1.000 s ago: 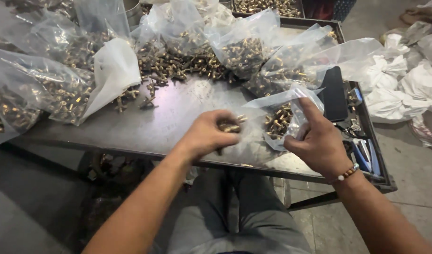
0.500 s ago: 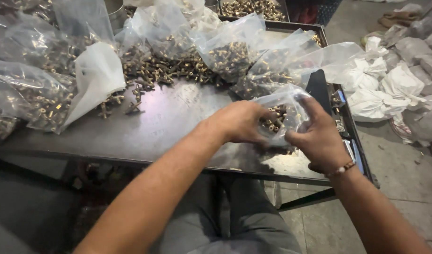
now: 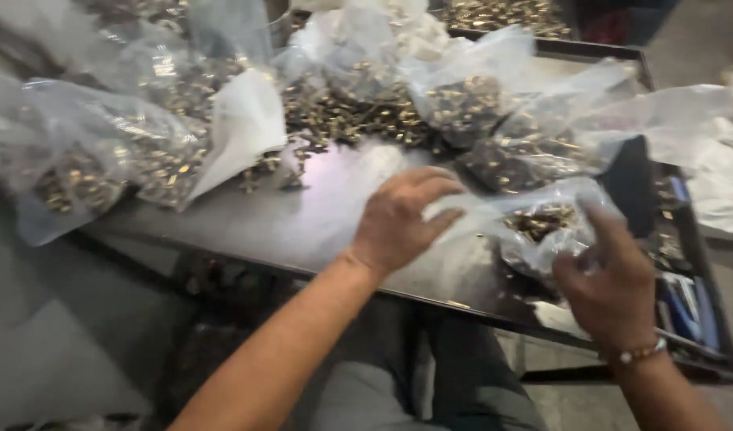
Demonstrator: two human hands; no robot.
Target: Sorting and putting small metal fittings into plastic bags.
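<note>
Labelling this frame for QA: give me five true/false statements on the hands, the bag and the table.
1. Both hands grip one clear plastic bag. True: the left hand pinches its mouth and the right hand holds its far side.
2. The held bag is empty. False: small brass-coloured parts lie inside.
3. The right wrist wears a beaded bracelet. True.
4. The table is bright wood. False: it is a dark metal tray-like top.
5. Other filled bags lie at the table's left and back. True.
</note>
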